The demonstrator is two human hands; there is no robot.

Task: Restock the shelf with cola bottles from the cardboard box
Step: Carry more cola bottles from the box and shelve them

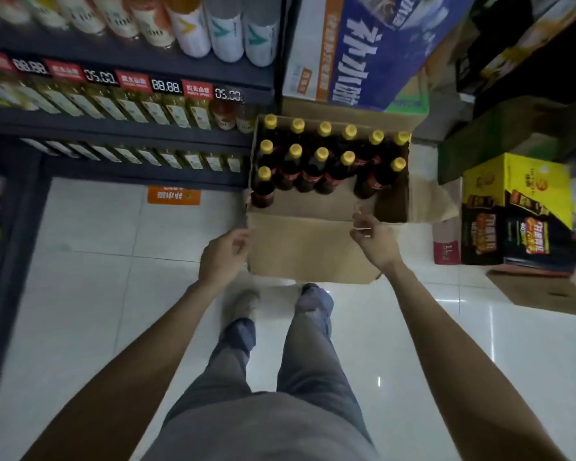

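An open cardboard box (300, 251) stands on the white tiled floor in front of me, its near flap folded out. Inside it stand several dark cola bottles (313, 171) with yellow caps and red labels; the near part of the box floor is bare. My left hand (225, 257) is at the box's left near corner, fingers loosely curled against the flap's edge. My right hand (373, 237) is over the near rim, finger and thumb close together at the cardboard edge. The dark shelf (120, 126) with rows of bottled drinks runs along the left.
Stacked cartons stand behind and right of the box: a blue and white carton (363, 51), a yellow and black carton (516, 211), a brown box (542, 294) at the right. An orange floor sticker (173, 196) lies by the shelf base. My legs and shoes (280, 304) are below the box.
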